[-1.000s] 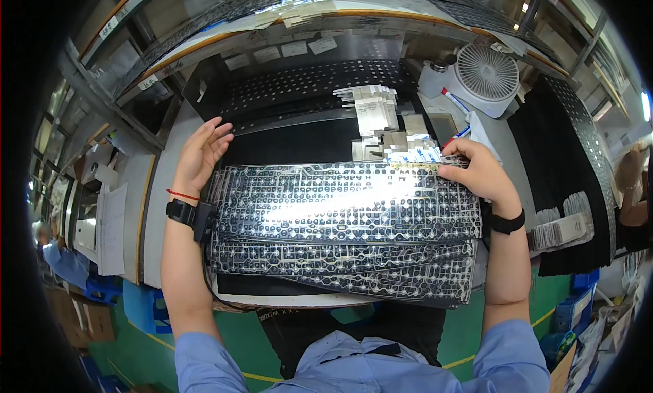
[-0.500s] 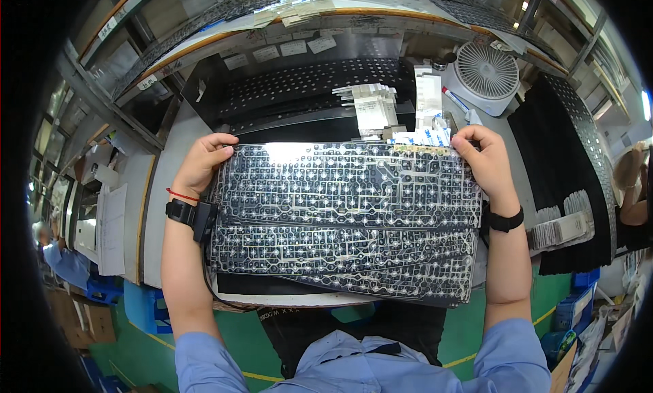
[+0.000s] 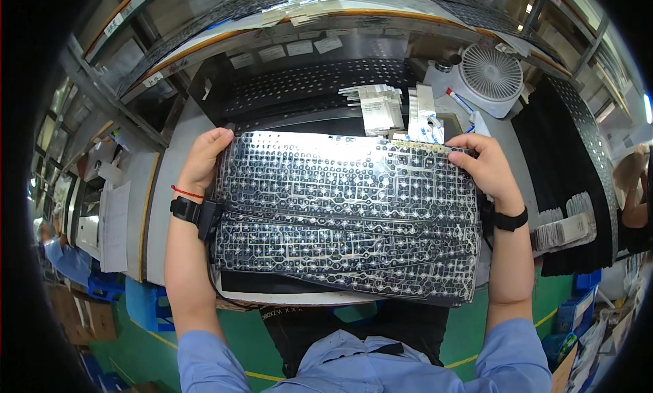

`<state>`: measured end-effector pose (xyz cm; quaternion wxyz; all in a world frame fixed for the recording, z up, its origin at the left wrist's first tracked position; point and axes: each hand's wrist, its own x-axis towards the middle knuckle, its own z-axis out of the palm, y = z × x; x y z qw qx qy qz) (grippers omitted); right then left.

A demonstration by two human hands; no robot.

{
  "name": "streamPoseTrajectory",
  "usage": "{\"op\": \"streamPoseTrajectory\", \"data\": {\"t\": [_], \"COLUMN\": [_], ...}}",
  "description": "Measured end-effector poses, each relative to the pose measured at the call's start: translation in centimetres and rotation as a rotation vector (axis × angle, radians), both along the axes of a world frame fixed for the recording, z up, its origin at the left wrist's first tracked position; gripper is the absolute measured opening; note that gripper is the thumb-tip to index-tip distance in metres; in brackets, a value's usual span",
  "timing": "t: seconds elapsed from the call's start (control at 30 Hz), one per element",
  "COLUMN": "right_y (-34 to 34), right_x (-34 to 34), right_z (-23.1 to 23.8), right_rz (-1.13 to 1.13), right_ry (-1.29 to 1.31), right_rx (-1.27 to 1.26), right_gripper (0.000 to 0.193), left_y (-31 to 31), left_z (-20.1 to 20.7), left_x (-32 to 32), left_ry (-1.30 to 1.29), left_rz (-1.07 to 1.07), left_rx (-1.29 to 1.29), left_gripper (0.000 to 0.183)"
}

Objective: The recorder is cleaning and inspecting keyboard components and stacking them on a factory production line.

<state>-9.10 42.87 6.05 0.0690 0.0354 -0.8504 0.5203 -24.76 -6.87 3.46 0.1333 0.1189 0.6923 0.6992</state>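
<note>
A keyboard membrane sheet [image 3: 326, 182], transparent with silvery circuit traces and rows of small dots, lies in front of me between my hands. My left hand [image 3: 206, 160] pinches its far left corner, thumb and fingers closed. At the far right corner, my right hand [image 3: 481, 167] grips the edge with the thumb on top. Beneath it, more membrane sheets [image 3: 408, 274] fan out toward me at slight angles. Strong glare whitens the held sheet's far part.
Beyond the sheets stand a black perforated panel [image 3: 306, 87], stacked white strips [image 3: 381, 112] and a white fan [image 3: 491, 72]. A red-and-blue pen [image 3: 459, 100] lies by the fan. Black sheets [image 3: 554, 168] pile up at right with white strips [image 3: 564, 231] on them. A shelf [image 3: 408, 24] spans above.
The held membrane sheet has tilted and its far edge has shifted slightly; the glare on it has spread. Both hands keep their grip at the corners. The whole view has shifted a little.
</note>
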Motion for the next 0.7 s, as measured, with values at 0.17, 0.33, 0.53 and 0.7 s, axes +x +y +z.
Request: {"op": "streamPoseTrajectory", "data": {"t": [0.17, 0.33, 0.53, 0.7], "right_y": [0.1, 0.2, -0.2, 0.1], "right_x": [-0.2, -0.4, -0.5, -0.7], "right_z": [-0.3, -0.6, -0.6, -0.7], "right_rz": [-0.035, -0.064, -0.096, -0.193], "right_ry": [0.019, 0.168, 0.187, 0.246], "right_rx": [-0.085, 0.040, -0.045, 0.021], "right_gripper": [0.013, 0.011, 0.009, 0.009], "left_y": [-0.6, 0.7, -0.6, 0.4], "left_z": [-0.3, 0.6, -0.6, -0.3], "left_x": [-0.4, 0.4, -0.4, 0.0], "left_ry": [-0.016, 0.049, 0.091, 0.064], "left_rz": [-0.055, -0.043, -0.031, -0.035], "left_rx": [0.005, 0.061, 0.126, 0.055], "left_gripper": [0.024, 0.027, 0.029, 0.024]}}
